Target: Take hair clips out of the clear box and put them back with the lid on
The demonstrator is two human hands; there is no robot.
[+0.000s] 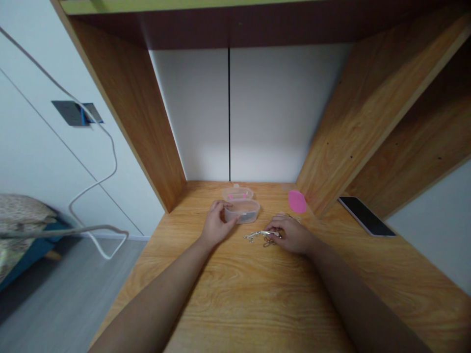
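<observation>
A clear plastic box (250, 214) with its lid (237, 194) folded back sits near the rear of the wooden desk. My left hand (216, 224) grips its left end, thumb at the front and fingers at the back. Something small and dark lies inside the box. To the right, my right hand (290, 233) pinches a shiny metal item (257, 234), which looks like a pair of small scissors or tweezers, pointing left. Under those fingers lie small dark metal loops (268, 241), too small to make out. Beyond my right hand is a pink oval piece (297, 201).
A phone or tablet (367, 216) lies at the right of the desk (235, 304), by an upright wooden panel (353, 142). Another panel (136, 113) stands at left, with a shelf overhead. A white cable (115, 157) hangs at the left.
</observation>
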